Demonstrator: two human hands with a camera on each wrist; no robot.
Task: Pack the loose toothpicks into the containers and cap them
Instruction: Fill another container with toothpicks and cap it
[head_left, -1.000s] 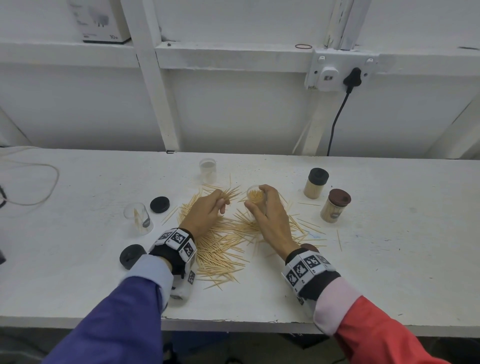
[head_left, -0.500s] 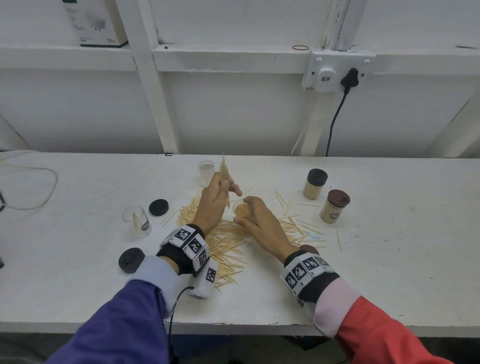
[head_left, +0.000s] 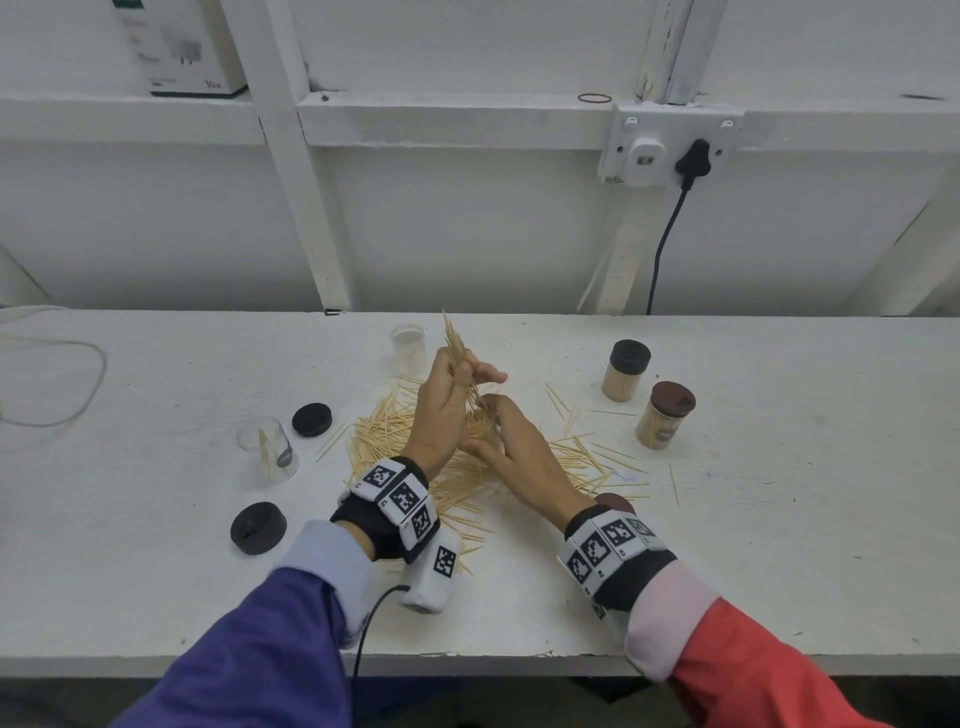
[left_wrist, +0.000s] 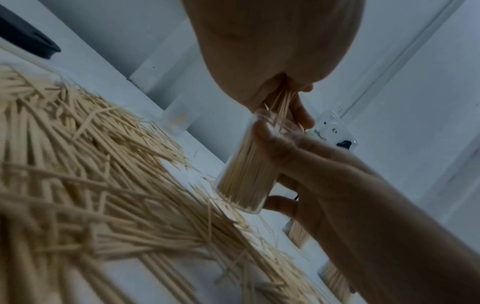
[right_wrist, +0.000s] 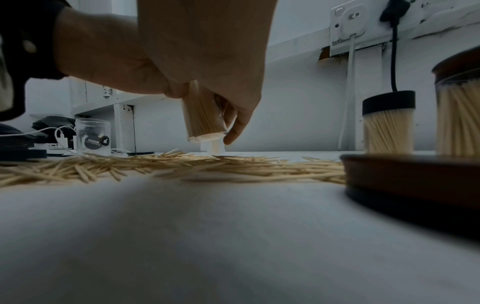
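My left hand (head_left: 441, 410) sits at the centre of the head view, raised, thumb and fingers pinched together around a bundle, wrist bent upward, the blue-sleeved forearm running in from the lower left. My right hand (head_left: 511, 447) lies just right of it and lower, fingers curled in a grip, thumb toward the left hand. Its red-sleeved forearm enters from the lower right. Both wrists wear marker-patterned bands.
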